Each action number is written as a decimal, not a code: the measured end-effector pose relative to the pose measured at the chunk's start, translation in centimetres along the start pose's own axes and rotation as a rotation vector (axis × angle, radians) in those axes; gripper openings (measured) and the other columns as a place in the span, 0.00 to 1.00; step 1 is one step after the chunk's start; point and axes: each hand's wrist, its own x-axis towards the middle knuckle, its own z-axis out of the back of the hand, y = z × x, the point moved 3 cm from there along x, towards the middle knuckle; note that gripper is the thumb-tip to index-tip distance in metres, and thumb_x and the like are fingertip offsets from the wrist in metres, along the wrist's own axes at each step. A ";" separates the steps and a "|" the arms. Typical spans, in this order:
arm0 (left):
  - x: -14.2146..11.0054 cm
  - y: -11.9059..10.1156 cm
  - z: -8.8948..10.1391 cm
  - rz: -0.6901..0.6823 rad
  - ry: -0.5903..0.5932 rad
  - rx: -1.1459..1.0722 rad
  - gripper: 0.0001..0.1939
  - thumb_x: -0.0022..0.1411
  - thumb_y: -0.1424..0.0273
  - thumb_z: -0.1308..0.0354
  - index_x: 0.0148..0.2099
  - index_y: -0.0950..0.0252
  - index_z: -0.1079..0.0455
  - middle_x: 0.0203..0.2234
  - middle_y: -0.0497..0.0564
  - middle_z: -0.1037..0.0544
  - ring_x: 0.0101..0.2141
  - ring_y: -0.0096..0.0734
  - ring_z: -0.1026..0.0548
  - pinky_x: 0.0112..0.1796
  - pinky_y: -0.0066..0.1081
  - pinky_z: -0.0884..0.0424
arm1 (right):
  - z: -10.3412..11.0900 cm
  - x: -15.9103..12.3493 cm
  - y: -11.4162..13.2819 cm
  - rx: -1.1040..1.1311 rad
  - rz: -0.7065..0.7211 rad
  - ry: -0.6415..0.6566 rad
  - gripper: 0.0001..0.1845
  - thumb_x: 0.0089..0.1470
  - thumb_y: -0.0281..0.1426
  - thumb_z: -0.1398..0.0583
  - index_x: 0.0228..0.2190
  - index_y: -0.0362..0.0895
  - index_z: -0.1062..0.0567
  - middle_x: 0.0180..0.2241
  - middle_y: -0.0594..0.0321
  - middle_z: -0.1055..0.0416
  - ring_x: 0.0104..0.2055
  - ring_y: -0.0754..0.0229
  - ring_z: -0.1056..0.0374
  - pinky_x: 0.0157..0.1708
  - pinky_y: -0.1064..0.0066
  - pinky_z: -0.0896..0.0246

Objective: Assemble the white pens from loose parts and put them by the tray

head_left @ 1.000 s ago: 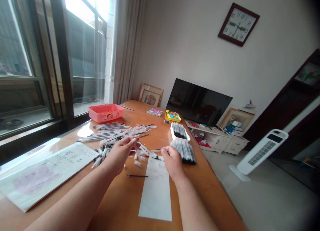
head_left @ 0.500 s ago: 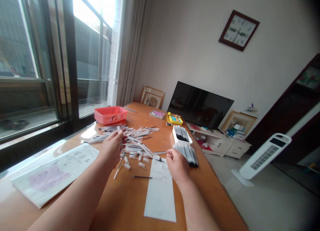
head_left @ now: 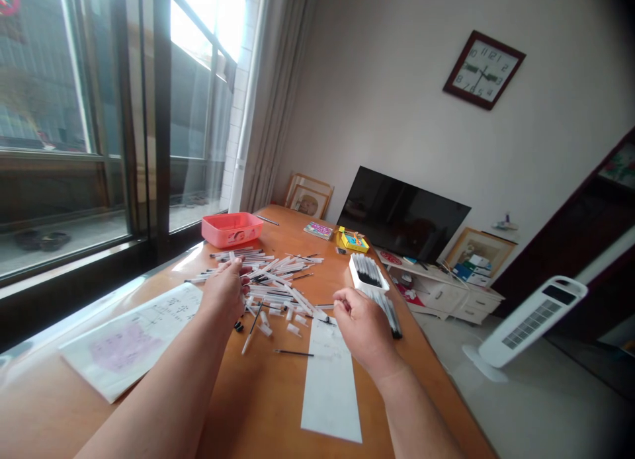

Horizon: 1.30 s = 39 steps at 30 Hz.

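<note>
My left hand [head_left: 225,290] is closed in a pinch on a clear pen barrel, mostly hidden behind the fingers, beside the pile of pens. My right hand [head_left: 364,323] is closed above the top of a white paper strip [head_left: 331,386]; what its fingers hold, if anything, is hidden. Between the hands lies a loose heap of clear pen barrels [head_left: 280,274], with short translucent caps [head_left: 292,329] at its near side. A thin black refill [head_left: 294,352] lies partly over the paper strip. Black-tipped pens [head_left: 391,313] lie in a bundle just past my right hand.
A white box [head_left: 367,282] full of pens stands at the table's right edge. A red plastic basket [head_left: 232,230] sits at the back left, a yellow box [head_left: 354,241] at the back right. A paper booklet [head_left: 131,343] lies left of my left forearm.
The view has shifted left, so the table things appear farther right. My right hand now covers more of the pen bundle. The barrel in my left hand shows less than before.
</note>
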 end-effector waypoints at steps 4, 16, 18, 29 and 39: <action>-0.6 -0.8 -0.2 0.020 -0.021 -0.019 0.12 0.55 0.68 0.36 0.41 0.65 0.30 0.27 0.48 0.27 0.17 0.20 0.37 0.18 0.23 0.46 | -1.9 1.1 0.2 0.001 -0.009 0.140 0.09 0.56 0.28 0.43 0.33 0.49 0.22 0.35 0.63 0.22 0.37 0.58 0.29 0.34 0.72 0.43; -1.3 -1.9 0.0 0.111 0.026 -0.065 0.15 0.64 0.59 0.43 0.43 0.66 0.25 0.24 0.47 0.28 0.16 0.21 0.37 0.17 0.24 0.45 | -9.4 4.0 1.8 0.016 -0.043 0.397 0.09 0.52 0.29 0.40 0.32 0.50 0.19 0.31 0.66 0.20 0.33 0.60 0.29 0.29 0.73 0.49; -1.3 -1.9 0.0 0.107 0.021 -0.073 0.15 0.63 0.58 0.42 0.42 0.66 0.26 0.23 0.47 0.29 0.16 0.20 0.37 0.17 0.24 0.46 | -10.3 4.6 1.8 -0.025 -0.051 0.407 0.09 0.51 0.29 0.40 0.32 0.50 0.19 0.32 0.65 0.20 0.34 0.59 0.28 0.29 0.73 0.49; -1.2 -2.0 -0.1 0.112 0.040 -0.102 0.16 0.61 0.58 0.40 0.41 0.66 0.26 0.22 0.46 0.28 0.16 0.20 0.38 0.17 0.24 0.46 | -12.2 7.6 0.1 -0.046 -0.044 0.430 0.10 0.49 0.27 0.38 0.31 0.52 0.17 0.33 0.64 0.19 0.37 0.58 0.26 0.31 0.73 0.45; -1.4 -2.8 0.0 0.070 -0.020 -0.126 0.14 0.61 0.59 0.40 0.40 0.66 0.27 0.20 0.45 0.30 0.16 0.20 0.39 0.17 0.24 0.48 | -13.1 8.6 0.6 -0.042 -0.039 0.430 0.10 0.50 0.28 0.38 0.32 0.51 0.17 0.34 0.63 0.19 0.35 0.57 0.26 0.29 0.72 0.47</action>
